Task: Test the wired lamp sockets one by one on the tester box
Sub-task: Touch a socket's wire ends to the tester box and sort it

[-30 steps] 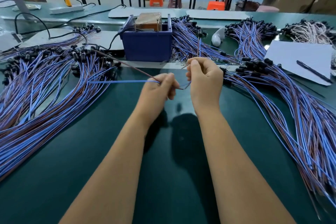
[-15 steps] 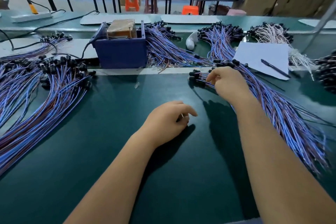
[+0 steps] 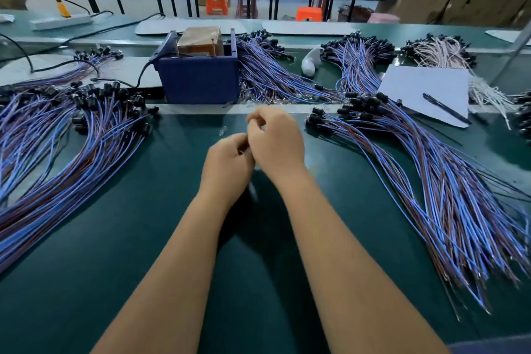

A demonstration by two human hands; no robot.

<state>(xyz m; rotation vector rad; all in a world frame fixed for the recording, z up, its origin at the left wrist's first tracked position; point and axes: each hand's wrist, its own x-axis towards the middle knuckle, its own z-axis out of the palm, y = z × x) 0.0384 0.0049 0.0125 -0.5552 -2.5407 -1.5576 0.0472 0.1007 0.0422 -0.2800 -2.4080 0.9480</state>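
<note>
Head view: two hands, left and right, fingers curled together, contents unclear; one tester box.

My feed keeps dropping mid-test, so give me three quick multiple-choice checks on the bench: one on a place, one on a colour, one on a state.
1. Where does the black pen lie?
A. on the white paper sheet
B. inside the box
C. on the left wire pile

2. What colour is the open plastic tester box?
A. red
B. dark blue
C. yellow

3. How do the left hand and right hand stand?
A. both flat on the mat
B. one inside the box
C. fingers curled, close together above the green mat

Answers: 1 A, the pen rests on the white paper sheet at right. 2 B, its walls are dark blue. 3 C, both are raised over the green mat in front of the box; whatever they pinch is too small to tell.
</note>
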